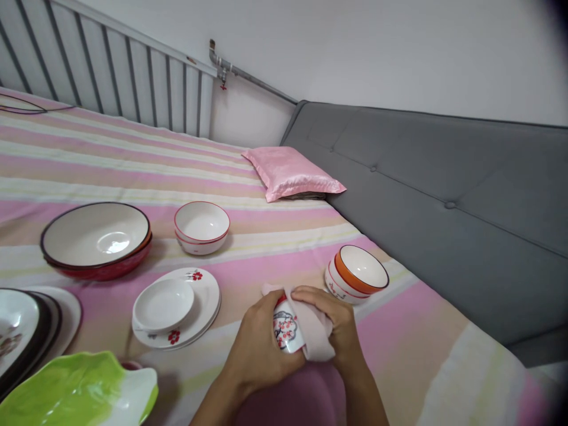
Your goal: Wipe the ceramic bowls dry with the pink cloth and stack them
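A small white cup point(286, 332) with a red and grey blossom pattern is held at 6 o'clock in the view, just above the striped bed point(133, 165). It is grasped by the left hand point(261, 346), whose fingers are curled round its side. A pink cloth point(316, 338) is pressed against the cup by the right hand point(338, 324), which is closed over the fabric; part of the cloth is draped over the cup's rim and part hangs below it.

Just beyond the right hand, at 1 o'clock from it, two nested bowls point(357, 273) are seen resting on the bed, the upper one banded in orange and the lower one white with red marks. At 9 o'clock from the hands a white saucer point(163, 303) is set on a stack of flowered plates point(202, 307). Farther off, at 11 o'clock, a pair of red-rimmed white bowls point(202, 225) is stacked, and at 10 o'clock a wide dark-rimmed bowl point(97, 235) is nested in a red one. A green leaf-shaped dish point(75, 390) is found at 8 o'clock in the view, with a pile of dark-edged plates point(44, 322) just above it at the left edge.

A pink pillow point(290, 171) lies at 12 o'clock, against the grey padded headboard point(444, 201)
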